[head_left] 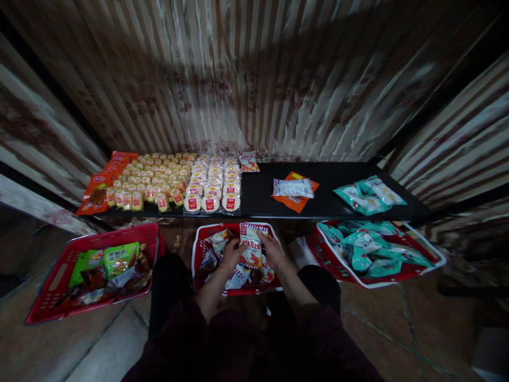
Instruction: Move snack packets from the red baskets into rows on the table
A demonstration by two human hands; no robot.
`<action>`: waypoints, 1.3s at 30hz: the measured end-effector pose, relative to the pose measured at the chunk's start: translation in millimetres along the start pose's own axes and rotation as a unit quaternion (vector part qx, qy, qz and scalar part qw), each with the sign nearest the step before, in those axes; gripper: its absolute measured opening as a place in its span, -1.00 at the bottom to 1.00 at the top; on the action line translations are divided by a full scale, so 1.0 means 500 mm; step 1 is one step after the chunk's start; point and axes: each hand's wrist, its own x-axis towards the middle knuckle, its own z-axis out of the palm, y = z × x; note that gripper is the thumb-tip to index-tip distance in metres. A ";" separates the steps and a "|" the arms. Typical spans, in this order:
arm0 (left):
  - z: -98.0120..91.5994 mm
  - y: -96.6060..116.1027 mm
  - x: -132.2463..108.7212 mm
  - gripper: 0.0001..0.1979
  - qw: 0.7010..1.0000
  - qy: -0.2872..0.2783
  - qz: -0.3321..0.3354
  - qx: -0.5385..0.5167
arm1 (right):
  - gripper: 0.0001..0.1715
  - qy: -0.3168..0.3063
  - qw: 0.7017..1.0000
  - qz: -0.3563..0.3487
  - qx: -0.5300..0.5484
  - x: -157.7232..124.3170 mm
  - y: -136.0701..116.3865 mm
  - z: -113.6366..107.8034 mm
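Note:
Both my hands hold one snack bag [251, 245], white with red lettering and a striped edge, above the middle red basket [194, 268]. My left hand [233, 255] grips its left side; my right hand [273, 250] has its right edge. Beneath it, more snack packets [219, 241] lie in the basket, partly hidden by my hands and the bag. A similar small bag [249, 161] rests at the back of the black shelf [258, 193], right beside the rows of round packaged cakes [210, 202].
Small yellow wrapped cakes [155, 178] and orange bags [105, 178] cover the shelf's left. A white packet [293, 188] lies on an orange one [292, 203]; teal bags [369, 195] are farther right. A left basket [55, 281] holds green packets [121, 259]; a right basket [431, 249] holds teal bags.

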 end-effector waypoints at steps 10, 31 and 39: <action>-0.008 -0.007 -0.008 -0.56 0.997 0.044 -0.018 -0.065 | -0.58 0.024 0.998 0.003 -0.056 0.004 0.006 0.004; -0.015 -0.046 0.023 -0.68 0.981 0.194 0.002 0.003 | -0.51 -0.081 0.995 0.021 -0.052 -0.051 0.069 -0.026; -0.019 -0.021 0.006 -0.86 0.957 0.230 0.075 0.160 | -0.27 -0.040 0.992 -0.029 -0.113 -0.064 0.076 -0.027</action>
